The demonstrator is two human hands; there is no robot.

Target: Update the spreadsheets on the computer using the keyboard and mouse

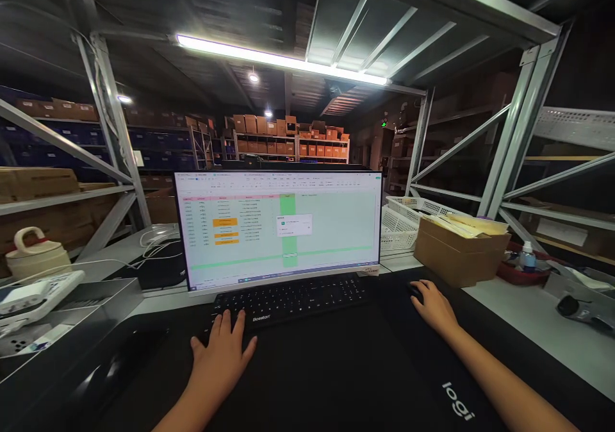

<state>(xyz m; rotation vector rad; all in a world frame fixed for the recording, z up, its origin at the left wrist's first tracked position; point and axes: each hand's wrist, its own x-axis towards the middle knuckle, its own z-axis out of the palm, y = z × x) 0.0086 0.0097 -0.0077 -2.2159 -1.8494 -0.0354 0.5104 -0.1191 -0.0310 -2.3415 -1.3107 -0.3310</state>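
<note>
The left hand [221, 348] spreads its grip at the keyboard [298, 300]; the right hand [436, 307] is clasped over the mouse [415, 292]. Right, a cardboard box [442, 256] holds papers [468, 225].

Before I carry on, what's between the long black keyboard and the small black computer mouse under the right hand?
In the head view, only the flat black desk mat shows between the black keyboard and the black mouse under the right hand.

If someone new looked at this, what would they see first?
Probably the wide, bright screen in the middle of the picture. Below it, the left hand is at the keyboard, the right hand on a mouse. High above glows a long white lamp.
</note>
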